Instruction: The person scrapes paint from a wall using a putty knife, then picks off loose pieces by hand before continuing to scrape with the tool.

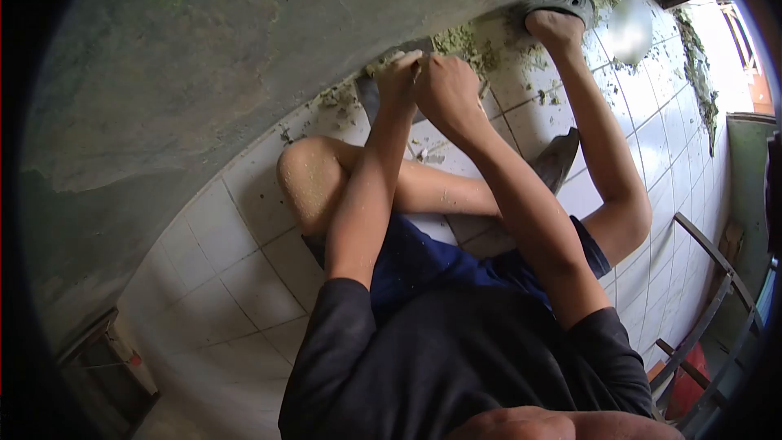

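My left hand (397, 80) and my right hand (448, 94) are close together near the foot of the wall, both with curled fingers. What they grip is hidden by the fingers and too small to name. Under and beside them, a flat dark grey piece (368, 96) lies on the floor against the wall. Greenish crumbly debris (458, 42) is scattered around the hands, and small pale bits (422, 155) lie just below them.
A worn green-grey wall (163, 73) rises at the left and top. White floor tiles (261, 289) spread around my bent legs (314, 183). At the upper right are a pale round object (630, 31) and a line of debris (698, 73). A metal frame (707, 314) stands at the lower right.
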Demonstrator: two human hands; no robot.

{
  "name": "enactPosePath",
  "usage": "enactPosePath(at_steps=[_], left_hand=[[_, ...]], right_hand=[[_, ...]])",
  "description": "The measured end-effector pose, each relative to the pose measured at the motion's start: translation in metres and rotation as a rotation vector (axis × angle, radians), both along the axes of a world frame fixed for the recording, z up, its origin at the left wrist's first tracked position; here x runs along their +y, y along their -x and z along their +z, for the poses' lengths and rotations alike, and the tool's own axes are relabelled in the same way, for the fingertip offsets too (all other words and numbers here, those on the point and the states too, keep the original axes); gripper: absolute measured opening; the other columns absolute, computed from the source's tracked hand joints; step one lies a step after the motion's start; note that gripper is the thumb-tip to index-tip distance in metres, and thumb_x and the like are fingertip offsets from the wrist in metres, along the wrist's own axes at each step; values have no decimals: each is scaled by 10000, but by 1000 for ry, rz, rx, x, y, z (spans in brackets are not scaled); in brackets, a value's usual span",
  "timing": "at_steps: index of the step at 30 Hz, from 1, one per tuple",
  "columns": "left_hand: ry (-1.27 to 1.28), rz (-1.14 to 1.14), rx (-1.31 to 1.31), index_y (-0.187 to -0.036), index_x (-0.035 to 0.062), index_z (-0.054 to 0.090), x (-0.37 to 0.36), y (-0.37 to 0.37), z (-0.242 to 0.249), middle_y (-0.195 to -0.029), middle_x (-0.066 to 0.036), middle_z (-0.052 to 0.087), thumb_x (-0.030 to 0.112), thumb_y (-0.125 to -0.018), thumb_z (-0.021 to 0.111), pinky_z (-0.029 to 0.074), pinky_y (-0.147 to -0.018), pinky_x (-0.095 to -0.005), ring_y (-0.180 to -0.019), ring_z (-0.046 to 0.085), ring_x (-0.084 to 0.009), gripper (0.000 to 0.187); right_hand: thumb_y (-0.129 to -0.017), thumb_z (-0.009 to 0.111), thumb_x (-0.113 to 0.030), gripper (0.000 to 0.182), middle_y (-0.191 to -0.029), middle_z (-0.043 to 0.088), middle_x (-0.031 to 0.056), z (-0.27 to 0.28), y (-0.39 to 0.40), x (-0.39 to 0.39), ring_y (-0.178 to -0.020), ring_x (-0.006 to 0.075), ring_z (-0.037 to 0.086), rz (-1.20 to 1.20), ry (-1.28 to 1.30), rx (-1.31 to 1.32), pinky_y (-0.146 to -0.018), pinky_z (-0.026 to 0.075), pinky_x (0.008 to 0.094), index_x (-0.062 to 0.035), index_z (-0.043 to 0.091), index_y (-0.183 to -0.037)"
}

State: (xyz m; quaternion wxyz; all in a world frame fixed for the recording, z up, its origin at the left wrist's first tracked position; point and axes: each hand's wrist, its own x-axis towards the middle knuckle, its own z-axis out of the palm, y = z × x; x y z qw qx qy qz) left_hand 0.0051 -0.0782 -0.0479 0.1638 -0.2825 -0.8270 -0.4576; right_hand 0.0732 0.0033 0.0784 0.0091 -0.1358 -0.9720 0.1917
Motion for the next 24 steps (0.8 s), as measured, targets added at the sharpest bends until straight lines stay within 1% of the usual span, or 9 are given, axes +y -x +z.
enactPosePath(at_steps=[9,11,12,15,17,19,20,23,24], left_hand=[[-87,-65,18,-759,100,617,5,-3,-22,-700,-106,627,197,-790,674,478,-591,-395,-669,631,-306,117],[-494,23,-364,-764,95,631,15,4,-49,-705,-111,629,208,-785,692,478,-582,-390,-659,633,-316,131],[-237,-3,-8,-761,88,637,2,-10,10,-658,-93,596,153,-788,729,469,-562,-357,-597,607,-267,116],[46,-74,-111,-894,73,694,-1,-2,-19,-771,-109,639,185,-836,678,496,-650,-370,-748,654,-286,128],[28,-17,-60,-883,77,696,1,3,-24,-762,-111,634,193,-835,678,487,-636,-376,-736,649,-289,127],[-199,7,-419,-855,85,682,1,-3,-9,-783,-109,645,201,-854,663,500,-655,-381,-754,659,-301,117],[-23,11,-23,-778,106,657,-1,-10,19,-685,-102,624,186,-806,675,502,-579,-398,-665,651,-303,86],[-9,4,100,-813,87,672,12,1,-23,-683,-127,611,186,-804,675,481,-585,-419,-656,638,-324,99],[-199,91,146,-833,94,690,17,-3,-17,-689,-123,613,190,-797,673,483,-587,-419,-668,637,-331,104]], right_hand=[[-835,571,-148,215,-817,712,250,-22,-1,-2,-793,405,729,-13,-1,0,-715,588,479,-7,733,-826],[-838,569,-142,216,-830,716,250,-6,-8,-1,-800,399,732,-7,18,19,-723,593,470,-2,734,-826],[-840,567,-137,217,-842,719,251,-3,-10,1,-807,394,734,-5,35,20,-731,598,462,2,734,-825],[-848,563,-135,218,-847,722,246,-20,0,-1,-805,387,737,7,-34,-32,-726,598,459,-5,736,-823],[-848,563,-134,216,-834,722,238,-9,-3,2,-796,389,734,42,-26,-9,-716,592,470,-12,740,-825],[-852,557,-138,221,-818,722,230,3,-10,3,-794,394,731,11,32,44,-710,588,479,-18,740,-824],[-854,561,-155,225,-806,720,225,-4,-9,4,-798,395,730,-2,36,51,-717,589,470,-17,737,-824],[-854,567,-163,220,-799,717,225,-17,-3,8,-799,398,729,38,-23,-22,-716,585,465,-24,734,-817],[-843,575,-151,210,-808,717,229,-10,-7,6,-804,399,728,-10,4,4,-723,585,460,-19,734,-809]])
